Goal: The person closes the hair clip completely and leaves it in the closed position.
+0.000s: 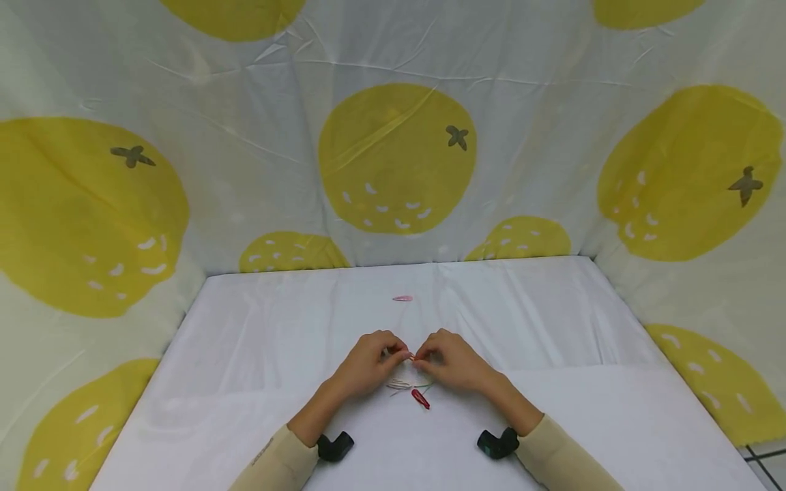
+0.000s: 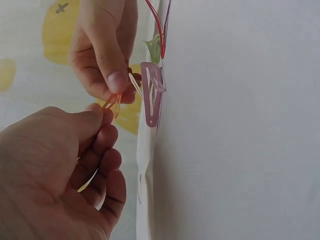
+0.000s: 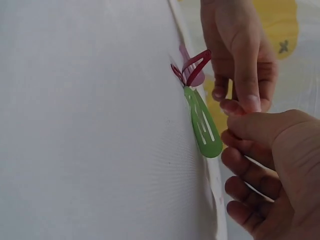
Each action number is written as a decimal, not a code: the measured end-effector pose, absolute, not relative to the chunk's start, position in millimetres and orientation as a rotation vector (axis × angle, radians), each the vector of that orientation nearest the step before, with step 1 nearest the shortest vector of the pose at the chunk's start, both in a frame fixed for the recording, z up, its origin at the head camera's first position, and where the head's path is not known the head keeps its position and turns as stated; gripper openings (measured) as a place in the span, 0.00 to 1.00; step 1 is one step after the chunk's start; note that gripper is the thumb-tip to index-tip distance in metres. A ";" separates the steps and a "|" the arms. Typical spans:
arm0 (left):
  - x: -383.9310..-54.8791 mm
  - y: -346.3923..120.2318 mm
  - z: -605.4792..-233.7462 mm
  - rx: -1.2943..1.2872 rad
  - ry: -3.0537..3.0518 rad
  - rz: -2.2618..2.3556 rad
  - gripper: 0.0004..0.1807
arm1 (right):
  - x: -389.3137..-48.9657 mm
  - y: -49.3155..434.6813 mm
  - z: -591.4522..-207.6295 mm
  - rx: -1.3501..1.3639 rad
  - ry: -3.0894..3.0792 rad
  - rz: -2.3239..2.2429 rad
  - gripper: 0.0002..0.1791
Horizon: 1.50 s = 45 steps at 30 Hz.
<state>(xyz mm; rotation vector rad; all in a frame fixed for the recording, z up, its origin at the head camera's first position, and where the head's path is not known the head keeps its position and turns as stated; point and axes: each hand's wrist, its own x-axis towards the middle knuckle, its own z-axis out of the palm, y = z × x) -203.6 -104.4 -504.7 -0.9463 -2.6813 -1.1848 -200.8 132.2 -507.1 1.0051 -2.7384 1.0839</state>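
Observation:
Close together over the white table, the left hand point(image 1: 371, 359) and right hand point(image 1: 452, 359) pinch a small orange hair clip point(image 1: 412, 356) from either side, between thumb and forefinger. The left wrist view shows the orange clip as two thin prongs bridging the fingertips of both hands. In the right wrist view the meeting fingertips mostly hide it. Just below the hands lie a red hair clip point(image 1: 420, 399), a green hair clip point(image 3: 204, 125) and a pale purple hair clip point(image 2: 146, 100), bunched close to one another.
A pink hair clip point(image 1: 402, 298) lies farther back on the white-covered table point(image 1: 258, 354). Behind and at both sides hangs a pale curtain point(image 1: 258, 150) printed with yellow fruit. Black wrist cameras point(image 1: 336, 447) sit on both wrists.

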 end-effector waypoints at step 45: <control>-255.1 -104.2 -464.2 -0.844 -2.536 -1.231 0.12 | -249.0 121.1 -471.9 0.723 -2.472 1.222 0.04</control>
